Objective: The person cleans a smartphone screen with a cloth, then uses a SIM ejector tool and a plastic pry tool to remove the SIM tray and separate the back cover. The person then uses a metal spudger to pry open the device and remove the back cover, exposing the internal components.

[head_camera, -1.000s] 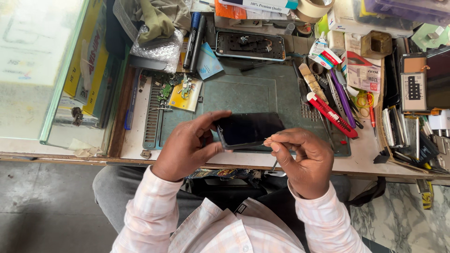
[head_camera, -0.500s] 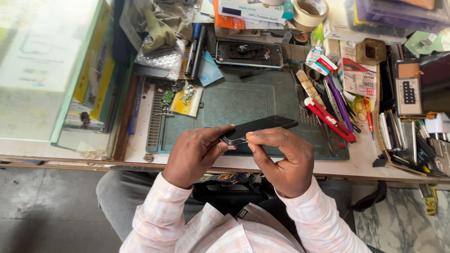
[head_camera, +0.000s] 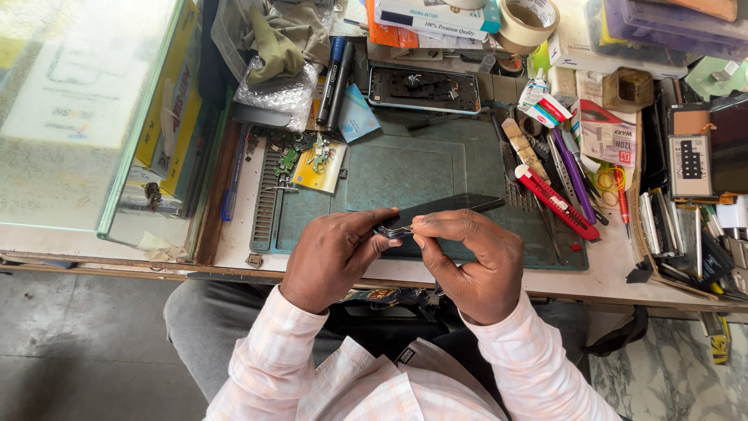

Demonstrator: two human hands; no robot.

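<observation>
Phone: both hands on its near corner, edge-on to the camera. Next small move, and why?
Probably work the right hand fingertips along the edge of the phone while the left hand steadies it. Both thumbs pinch the near corner, the phone is tilted on edge above the green mat, and no tool is in either hand.

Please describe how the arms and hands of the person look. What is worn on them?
Both arms wear long sleeves of a light shirt with a pale pink and white check. The left sleeve and the right sleeve end in buttoned-looking cuffs at the wrists. The left hand and the right hand are bare: no gloves, and no ring or watch that I can see.
</observation>
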